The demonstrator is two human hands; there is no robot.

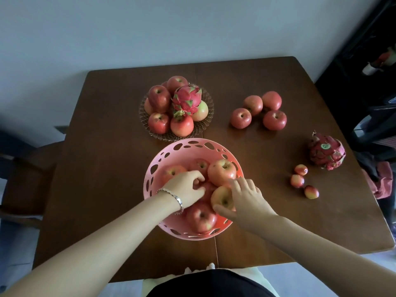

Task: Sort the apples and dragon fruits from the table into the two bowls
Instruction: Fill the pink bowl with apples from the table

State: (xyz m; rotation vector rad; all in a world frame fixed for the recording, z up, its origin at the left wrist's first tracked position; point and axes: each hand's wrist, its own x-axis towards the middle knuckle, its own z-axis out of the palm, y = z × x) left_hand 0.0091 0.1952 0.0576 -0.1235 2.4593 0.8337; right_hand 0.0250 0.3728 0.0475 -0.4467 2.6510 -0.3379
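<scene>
The dark brown wooden table (120, 159) carries everything, and the loose fruit all lies on its right half. Nearest the person sits the pink perforated plastic bowl (169, 156), already holding several red-and-yellow apples; beyond it, touching or almost touching its far rim, stands the clear ribbed glass dish (205, 125), heaped with apples and one pink scaly dragon fruit (187, 100) on top. So the dish is still mixed, in my judgement, and the sorting is unfinished.

Out on the bare wood, the second dragon fruit (326, 152), darker and stickered, lies near the right edge, its long axis running roughly front to back. A cluster of four red apples (258, 112) sits farther back, right of the glass dish. Three small reddish fruits (303, 182) lie just in front of the stickered dragon fruit.

Both hands are in the pink bowl. The left hand (186, 187), with a silver bracelet at the wrist, has its fingers curled down among the apples; whether it grips one I cannot tell. The right hand (246, 199) is spread loosely over a yellow-red apple (221, 197), thumb under its near side, touching rather than clenching.

All that remains lies to the right and beyond the bowl, so the right hand is plainly the nearer one
</scene>
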